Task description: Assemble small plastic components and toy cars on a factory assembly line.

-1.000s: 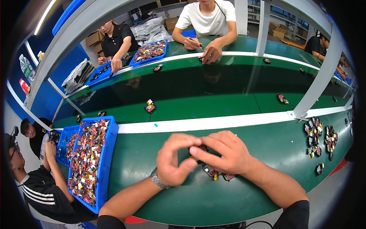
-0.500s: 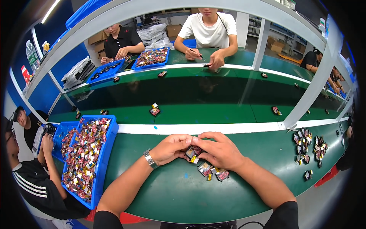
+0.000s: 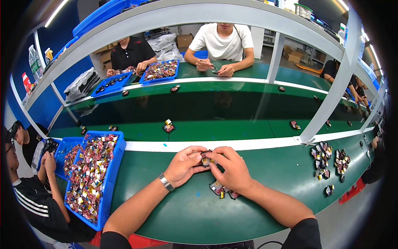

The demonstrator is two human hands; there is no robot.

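Note:
Above the green table, my left hand (image 3: 184, 166), with a metal watch on its wrist, pinches a small black-cased circuit assembly (image 3: 206, 161). My right hand (image 3: 233, 169) closes on the same piece from the other side, thumb and fingertips at its edge. Red and pale metallic parts show between the fingers; the rest is covered. Just below my right hand lies a similar assembly (image 3: 216, 187) with a yellow-taped piece. Another red-and-black one (image 3: 233, 194) beside it is partly hidden by that hand.
A blue bin (image 3: 121, 145) heaped with small red, white and yellow parts stands at left. Clusters of assemblies (image 3: 321, 159) lie at right. Beyond a white rail (image 3: 186, 145), a green belt (image 3: 232, 129) carries scattered pieces. A grey frame post (image 3: 331, 89) rises at right. Co-workers sit opposite and at left.
The assembly has turned in my hands, and its yellow-white piece no longer hangs below it. My right hand's fingers have shifted along its edge. The whole view has swung slightly.

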